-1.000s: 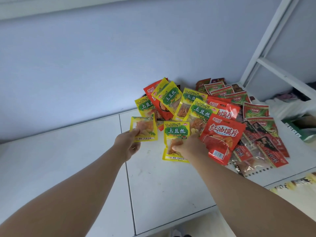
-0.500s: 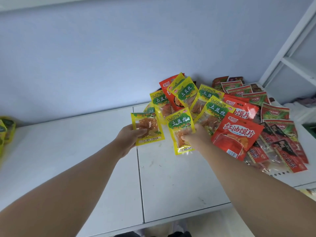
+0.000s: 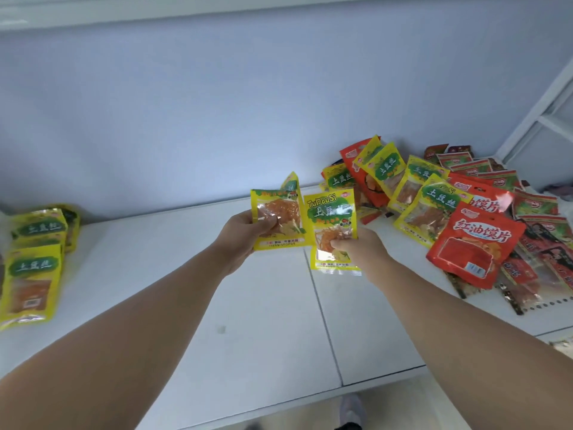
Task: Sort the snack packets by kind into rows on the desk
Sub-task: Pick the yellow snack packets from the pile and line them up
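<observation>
Both bare forearms reached out over the white desk [image 3: 263, 321], with the hands raised above its surface near the back edge.

Left hand [image 3: 245, 226]: fingers curled round the lower left corner of a yellow packet, thumb on its front. This left packet [image 3: 280, 217] faced the camera, roughly upright and clear of the desk. A second yellow corner [image 3: 291, 183] stuck up behind its top edge; could not tell what held it.

Right hand [image 3: 356, 246]: pinched another yellow packet low down, at the clear window. This right packet [image 3: 331, 214] was upright with its label readable, its left edge just overlapping the left packet.

Sorted yellow packets [image 3: 34, 262] lay at the far left of the desk, one behind another toward the wall [image 3: 217, 103]. They bore the same green label as the two held.

Mixed heap [image 3: 449, 212] sat at the right against the wall:
- more yellow packets leaning over each other on its near left side
- a big red packet [image 3: 474, 248] on top at the front
- green-and-red packets [image 3: 474, 167] at the back
- dark-printed clear packets [image 3: 527, 274] along the right front

The heap was well apart from the left group, with the hands between the two.

A white frame [image 3: 539, 113] rose at the far right. A seam [image 3: 325, 321] ran front to back across the desk below the right hand. A shoe tip [image 3: 350, 408] showed below the desk's front edge
</observation>
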